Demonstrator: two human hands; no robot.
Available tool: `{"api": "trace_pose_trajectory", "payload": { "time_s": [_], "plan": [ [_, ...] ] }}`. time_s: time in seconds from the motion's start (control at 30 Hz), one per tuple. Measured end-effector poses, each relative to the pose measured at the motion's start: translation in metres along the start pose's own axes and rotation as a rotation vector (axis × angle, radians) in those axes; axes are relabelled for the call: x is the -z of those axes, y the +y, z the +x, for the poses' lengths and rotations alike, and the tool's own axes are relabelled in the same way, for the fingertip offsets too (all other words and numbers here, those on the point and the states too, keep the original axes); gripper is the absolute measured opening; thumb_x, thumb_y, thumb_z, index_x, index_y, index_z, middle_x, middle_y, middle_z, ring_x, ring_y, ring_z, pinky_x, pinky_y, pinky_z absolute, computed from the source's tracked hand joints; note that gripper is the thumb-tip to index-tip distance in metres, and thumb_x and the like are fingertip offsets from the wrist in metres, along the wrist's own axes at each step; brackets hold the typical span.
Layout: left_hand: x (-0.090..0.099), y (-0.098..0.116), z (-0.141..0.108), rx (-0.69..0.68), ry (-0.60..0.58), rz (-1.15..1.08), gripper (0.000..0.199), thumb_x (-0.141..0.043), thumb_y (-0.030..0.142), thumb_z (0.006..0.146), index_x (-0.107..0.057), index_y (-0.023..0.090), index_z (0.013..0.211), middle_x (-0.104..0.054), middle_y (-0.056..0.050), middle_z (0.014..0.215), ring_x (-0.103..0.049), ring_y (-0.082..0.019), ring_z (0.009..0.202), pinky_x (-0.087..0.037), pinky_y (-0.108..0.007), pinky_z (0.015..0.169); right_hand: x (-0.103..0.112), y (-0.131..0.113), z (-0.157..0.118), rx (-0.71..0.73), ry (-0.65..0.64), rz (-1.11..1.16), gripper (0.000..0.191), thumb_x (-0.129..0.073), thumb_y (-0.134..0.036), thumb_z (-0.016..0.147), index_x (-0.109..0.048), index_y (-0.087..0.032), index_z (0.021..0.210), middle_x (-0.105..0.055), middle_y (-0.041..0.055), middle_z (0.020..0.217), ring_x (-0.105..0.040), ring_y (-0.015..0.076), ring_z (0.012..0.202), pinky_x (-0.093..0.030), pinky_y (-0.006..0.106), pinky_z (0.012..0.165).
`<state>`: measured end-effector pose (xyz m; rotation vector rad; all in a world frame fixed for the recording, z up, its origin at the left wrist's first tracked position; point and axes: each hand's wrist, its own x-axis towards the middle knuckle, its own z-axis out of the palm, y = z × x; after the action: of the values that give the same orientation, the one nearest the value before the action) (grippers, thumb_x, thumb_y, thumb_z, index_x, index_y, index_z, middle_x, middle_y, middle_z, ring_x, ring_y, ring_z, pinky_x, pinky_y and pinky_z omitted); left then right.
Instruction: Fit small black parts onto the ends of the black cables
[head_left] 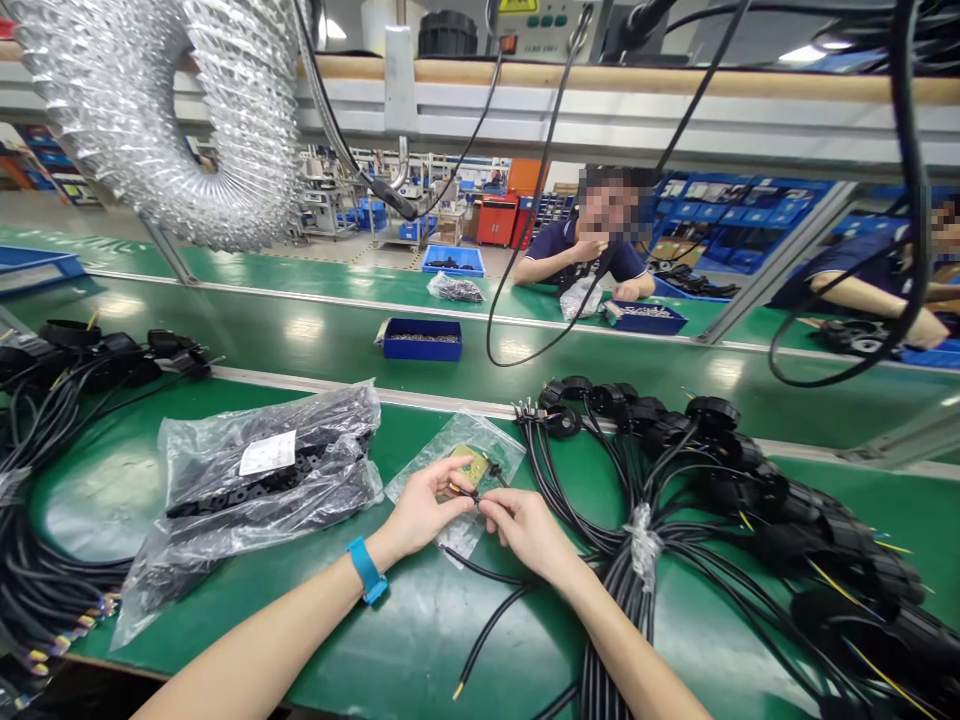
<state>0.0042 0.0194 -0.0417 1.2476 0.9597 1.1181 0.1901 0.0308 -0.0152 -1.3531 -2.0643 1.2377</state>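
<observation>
My left hand (429, 508), with a blue band at the wrist, pinches a small dark part (466, 493) between thumb and fingers. From the right, my right hand (525, 528) closes its fingertips on the same part, whose kind is too small to tell. Just behind the fingers lies a clear plastic bag (495, 435) with a yellowish-green piece (471, 462) at it. Below my right hand, a black cable (487, 630) with a bare yellowish tip rests on the green bench (405, 640).
A large clear bag of black parts (270, 470) lies left. Bundled black cables with round black housings (712, 470) fill the right; more cables (52, 540) lie far left. A blue bin (422, 340) stands behind. Loose cables and a silver duct (225, 190) hang overhead. A co-worker (585, 250) sits opposite.
</observation>
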Motion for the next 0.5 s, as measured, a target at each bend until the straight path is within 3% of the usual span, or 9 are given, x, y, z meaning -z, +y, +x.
{"api": "trace_pose_trajectory", "payload": {
  "time_s": [0.1, 0.27, 0.5],
  "plan": [
    [-0.0011, 0.0022, -0.0022, -0.023, -0.004, 0.025, 0.057, -0.068, 0.019, 0.077, -0.049, 0.012, 0.130, -0.061, -0.006, 0.094, -0.059, -0.015, 0.088, -0.047, -0.031, 0.087, 0.0000, 0.0001, 0.0006, -0.057, -0.047, 0.125, 0.038, -0.046, -0.036, 0.091, -0.054, -0.012, 0.063, -0.049, 0.0004, 0.054, -0.042, 0.0074, 0.045, -0.031, 0.021, 0.048],
    [-0.0022, 0.0061, -0.0042, -0.094, -0.067, 0.072, 0.058, -0.065, 0.016, 0.079, -0.047, 0.016, 0.134, -0.063, -0.005, 0.095, -0.061, -0.015, 0.088, -0.048, -0.031, 0.088, 0.0005, 0.0021, 0.0038, -0.093, -0.134, 0.335, 0.036, -0.052, -0.042, 0.087, -0.059, -0.009, 0.076, -0.053, 0.0024, 0.056, -0.038, 0.0070, 0.039, -0.024, 0.020, 0.041],
    [-0.0021, 0.0053, -0.0029, -0.121, -0.051, 0.100, 0.056, -0.063, 0.018, 0.081, -0.047, 0.015, 0.134, -0.063, -0.005, 0.097, -0.061, -0.015, 0.089, -0.049, -0.032, 0.089, 0.0015, 0.0077, 0.0067, -0.002, -0.128, 0.323, 0.038, -0.051, -0.041, 0.089, -0.056, -0.009, 0.069, -0.054, 0.0029, 0.058, -0.041, 0.0059, 0.043, -0.028, 0.019, 0.044]
  ]
}}
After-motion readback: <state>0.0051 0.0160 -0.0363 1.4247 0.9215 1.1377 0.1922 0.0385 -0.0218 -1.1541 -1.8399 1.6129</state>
